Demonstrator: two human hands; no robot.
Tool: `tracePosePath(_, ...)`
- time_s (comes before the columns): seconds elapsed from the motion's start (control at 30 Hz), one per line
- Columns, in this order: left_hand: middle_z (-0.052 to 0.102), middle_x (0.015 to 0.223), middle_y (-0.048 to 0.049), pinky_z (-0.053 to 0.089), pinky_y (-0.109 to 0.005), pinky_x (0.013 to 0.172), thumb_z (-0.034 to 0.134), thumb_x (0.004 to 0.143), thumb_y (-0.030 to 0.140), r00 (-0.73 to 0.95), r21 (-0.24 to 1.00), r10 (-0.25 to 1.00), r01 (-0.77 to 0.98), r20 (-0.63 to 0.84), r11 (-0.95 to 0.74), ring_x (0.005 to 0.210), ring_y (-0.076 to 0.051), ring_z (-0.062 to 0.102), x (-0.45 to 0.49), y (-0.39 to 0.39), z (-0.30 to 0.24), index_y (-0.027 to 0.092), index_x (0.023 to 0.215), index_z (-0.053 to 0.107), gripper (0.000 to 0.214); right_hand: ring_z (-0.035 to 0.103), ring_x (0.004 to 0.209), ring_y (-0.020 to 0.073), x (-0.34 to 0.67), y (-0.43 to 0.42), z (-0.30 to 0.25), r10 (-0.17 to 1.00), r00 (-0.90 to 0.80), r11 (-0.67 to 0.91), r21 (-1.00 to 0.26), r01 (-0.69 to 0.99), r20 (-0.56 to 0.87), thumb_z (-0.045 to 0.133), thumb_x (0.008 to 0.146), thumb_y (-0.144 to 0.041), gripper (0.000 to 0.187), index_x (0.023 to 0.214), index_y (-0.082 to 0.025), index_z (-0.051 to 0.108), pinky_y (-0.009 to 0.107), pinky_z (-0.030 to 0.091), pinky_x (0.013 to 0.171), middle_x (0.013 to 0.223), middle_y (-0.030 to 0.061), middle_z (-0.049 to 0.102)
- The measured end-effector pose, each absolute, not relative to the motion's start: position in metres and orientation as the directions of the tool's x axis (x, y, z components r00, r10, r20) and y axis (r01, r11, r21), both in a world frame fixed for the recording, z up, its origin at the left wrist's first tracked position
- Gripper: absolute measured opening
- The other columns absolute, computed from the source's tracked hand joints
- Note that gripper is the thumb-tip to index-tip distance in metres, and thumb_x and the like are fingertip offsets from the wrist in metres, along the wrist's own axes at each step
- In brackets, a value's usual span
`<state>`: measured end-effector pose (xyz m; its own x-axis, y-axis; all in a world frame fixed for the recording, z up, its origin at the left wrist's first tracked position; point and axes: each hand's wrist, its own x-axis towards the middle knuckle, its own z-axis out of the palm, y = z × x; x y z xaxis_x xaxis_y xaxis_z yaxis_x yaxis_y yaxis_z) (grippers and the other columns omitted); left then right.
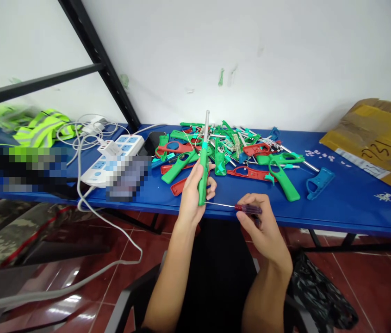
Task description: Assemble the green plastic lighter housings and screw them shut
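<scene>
My left hand (191, 192) is closed around a green lighter body with a metal tube (203, 171), held upright over the front edge of the blue table (348, 203). My right hand (259, 222) pinches a small screwdriver with a red and purple handle (247, 209). Its thin shaft points left and its tip touches the lower part of the green body. Both hands hover just in front of the table edge.
A heap of green, red and blue plastic lighter shells and metal tubes (230, 148) lies behind my hands. A white power strip with cables (112, 155) sits to the left, a cardboard box (379, 138) at the right. A black metal frame (105, 64) leans on the wall.
</scene>
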<state>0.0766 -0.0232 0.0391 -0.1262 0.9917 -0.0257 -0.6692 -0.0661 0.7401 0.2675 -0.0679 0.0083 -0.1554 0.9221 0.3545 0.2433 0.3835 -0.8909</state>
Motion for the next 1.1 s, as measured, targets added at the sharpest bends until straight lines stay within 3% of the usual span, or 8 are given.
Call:
tracePosePath(0.1,0.075,0.124,-0.0075,0.031,-0.017,0.042,0.084,0.095,0.046,-0.127,0.742,0.992,-0.667,-0.024,-0.068,0.060,-0.006,0.053,0.078,-0.023,0.039,0.023,0.122,0.076,0.036,0.071,0.091,0.0206,0.271,-0.067,0.006,0.915,-0.171,0.398,-0.889,0.227,0.366,0.062,0.111,-0.048,0.021,0.111,-0.027,0.064,0.032,0.058,0.080,0.106,0.0063,0.075)
tracePosePath(0.27,0.073,0.121,-0.0065,0.032,-0.015,0.041,0.084,0.095,0.043,-0.124,0.740,0.992,-0.670,-0.029,-0.062,0.059,-0.005,0.053,0.077,-0.022,0.039,0.022,0.119,0.077,0.033,0.073,0.077,0.0207,0.267,-0.061,0.011,0.938,-0.063,0.341,-0.876,0.341,0.340,0.074,0.103,-0.045,0.021,0.098,-0.025,0.075,0.031,0.056,0.072,0.088,0.0028,0.079)
tracePosePath(0.4,0.073,0.121,-0.0068,0.031,-0.015,0.041,0.085,0.095,0.043,-0.129,0.742,0.991,-0.668,-0.038,-0.058,0.059,-0.005,0.053,0.076,-0.022,0.040,0.024,0.126,0.077,0.037,0.072,0.075,0.0202,0.265,-0.061,0.015,0.937,-0.057,0.334,-0.842,0.424,0.343,0.072,0.104,-0.045,0.025,0.091,-0.024,0.076,0.031,0.054,0.073,0.083,0.0017,0.078)
tracePosePath(0.67,0.074,0.126,-0.0095,0.036,-0.018,0.043,0.082,0.097,0.046,-0.129,0.790,0.992,-0.609,-0.016,-0.067,0.060,-0.007,0.057,0.081,-0.023,0.039,0.022,0.128,0.077,0.039,0.072,0.083,0.0189,0.276,-0.066,0.009,0.913,-0.129,0.406,-0.850,0.334,0.386,0.070,0.106,-0.038,0.018,0.118,-0.026,0.074,0.028,0.055,0.068,0.104,0.0045,0.078)
tracePosePath(0.8,0.073,0.122,-0.0082,0.036,-0.017,0.043,0.081,0.098,0.045,-0.131,0.776,0.991,-0.628,-0.030,-0.059,0.059,-0.007,0.057,0.080,-0.021,0.038,0.021,0.122,0.077,0.035,0.071,0.070,0.0158,0.274,-0.063,0.007,0.901,-0.080,0.429,-0.853,0.296,0.426,0.077,0.102,-0.033,0.009,0.105,-0.025,0.078,0.026,0.054,0.065,0.088,0.0004,0.079)
tracePosePath(0.9,0.073,0.121,-0.0079,0.036,-0.017,0.044,0.085,0.094,0.046,-0.109,0.761,0.993,-0.648,-0.040,-0.040,0.059,-0.006,0.056,0.079,-0.021,0.038,0.020,0.117,0.078,0.035,0.061,0.051,0.0130,0.268,-0.062,0.009,0.914,-0.042,0.399,-0.874,0.277,0.404,0.079,0.100,-0.034,0.010,0.101,-0.024,0.080,0.025,0.049,0.056,0.064,-0.0060,0.069)
tracePosePath(1.1,0.071,0.116,-0.0060,0.028,-0.015,0.042,0.085,0.094,0.047,-0.103,0.758,0.994,-0.650,-0.023,-0.050,0.058,-0.005,0.050,0.079,-0.024,0.039,0.024,0.126,0.077,0.041,0.056,0.054,0.0125,0.261,-0.062,0.013,0.870,0.007,0.451,-0.800,0.395,0.493,0.080,0.100,-0.042,0.034,0.073,-0.022,0.073,0.026,0.043,0.056,0.062,-0.0041,0.065)
